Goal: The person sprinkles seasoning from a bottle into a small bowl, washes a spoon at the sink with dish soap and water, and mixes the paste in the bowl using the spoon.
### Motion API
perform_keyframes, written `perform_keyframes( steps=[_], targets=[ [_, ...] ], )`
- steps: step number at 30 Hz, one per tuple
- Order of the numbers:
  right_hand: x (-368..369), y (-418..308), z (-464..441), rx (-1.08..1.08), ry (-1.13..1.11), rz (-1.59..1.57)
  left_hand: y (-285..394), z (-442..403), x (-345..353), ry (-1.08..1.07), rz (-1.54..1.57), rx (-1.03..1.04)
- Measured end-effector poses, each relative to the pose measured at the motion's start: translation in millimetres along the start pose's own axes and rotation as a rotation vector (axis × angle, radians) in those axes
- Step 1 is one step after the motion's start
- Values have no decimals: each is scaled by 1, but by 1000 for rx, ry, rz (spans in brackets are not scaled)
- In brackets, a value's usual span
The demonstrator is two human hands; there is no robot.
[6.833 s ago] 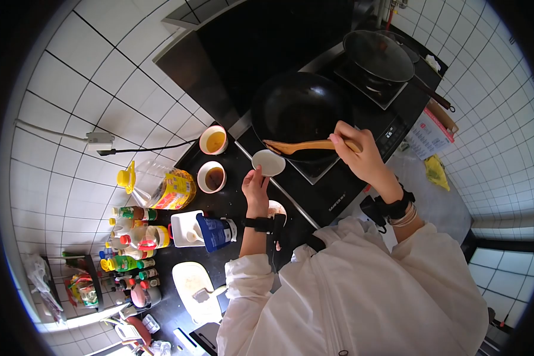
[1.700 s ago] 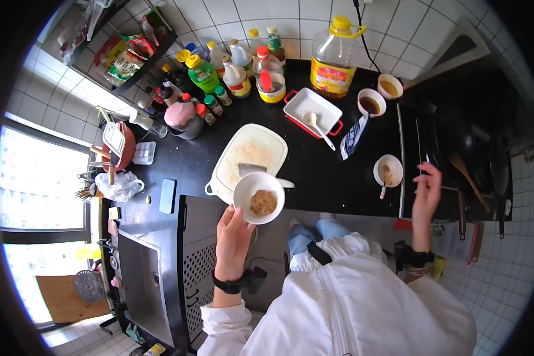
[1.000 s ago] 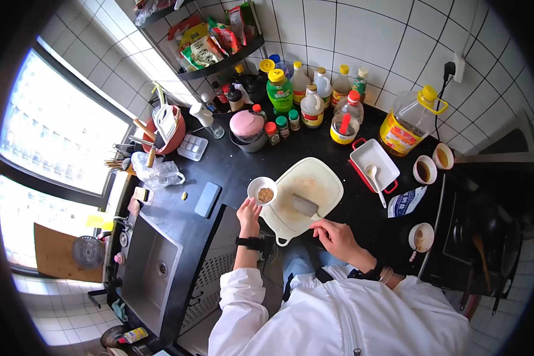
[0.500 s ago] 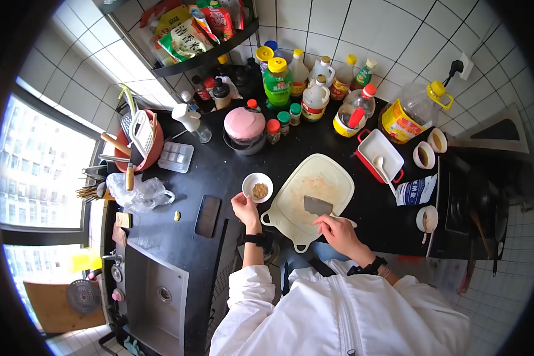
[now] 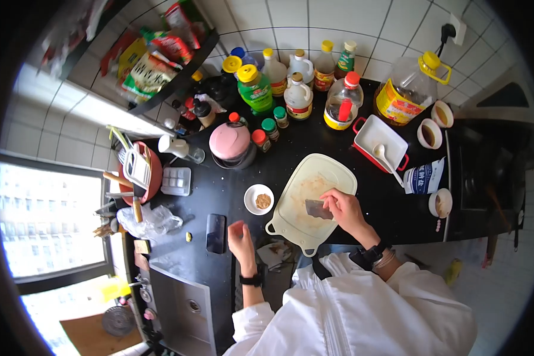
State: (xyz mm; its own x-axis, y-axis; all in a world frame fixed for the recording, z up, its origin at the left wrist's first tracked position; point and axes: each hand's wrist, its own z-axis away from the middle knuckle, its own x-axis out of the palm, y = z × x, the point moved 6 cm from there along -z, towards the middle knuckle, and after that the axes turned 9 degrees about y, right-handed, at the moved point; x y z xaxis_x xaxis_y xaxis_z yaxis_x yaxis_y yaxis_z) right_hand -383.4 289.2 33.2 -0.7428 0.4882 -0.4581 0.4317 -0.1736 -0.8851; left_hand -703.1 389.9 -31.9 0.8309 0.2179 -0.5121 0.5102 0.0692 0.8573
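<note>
A cream cutting board [image 5: 299,228] with smeared residue lies on the black counter. On it is a cleaver [image 5: 318,209] with a grey rectangular blade. My right hand [image 5: 345,212] is closed at the right end of the blade and hides the handle. Left of the board stands a small white bowl [image 5: 250,200] holding brown minced food. Below this bowl, apart from it, my left hand [image 5: 241,244] hovers near the counter edge with loosely bent fingers and nothing visible in them.
A phone [image 5: 216,234] lies left of my left hand, above the sink [image 5: 184,305]. Bottles and spice jars [image 5: 269,127] line the back beside a pink-lidded pot [image 5: 229,141]. At right are a red-handled white dish [image 5: 374,137], a blue-white packet [image 5: 423,177] and small bowls [image 5: 429,134].
My left hand has let go of the white bowl and drawn back toward me. My right hand has shifted up, closer to the blade. The camera view has turned slightly.
</note>
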Motion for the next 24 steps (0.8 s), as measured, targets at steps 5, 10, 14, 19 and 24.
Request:
perform_keyframes(
  steps=[5,10,14,19,24],
  targets=[
    [-5,21,-4,31,21,-75,54,0,-10,-81,-193,70],
    [-17,32,9,83,63,-154,160,-36,44,-188,-368,410],
    [-28,47,20,140,93,-214,207,-74,108,-187,-594,677],
    [-40,66,24,232,116,-231,213,-102,193,-232,-703,865],
    [-49,76,24,240,191,-216,203,-107,237,-208,-861,934]
  ],
)
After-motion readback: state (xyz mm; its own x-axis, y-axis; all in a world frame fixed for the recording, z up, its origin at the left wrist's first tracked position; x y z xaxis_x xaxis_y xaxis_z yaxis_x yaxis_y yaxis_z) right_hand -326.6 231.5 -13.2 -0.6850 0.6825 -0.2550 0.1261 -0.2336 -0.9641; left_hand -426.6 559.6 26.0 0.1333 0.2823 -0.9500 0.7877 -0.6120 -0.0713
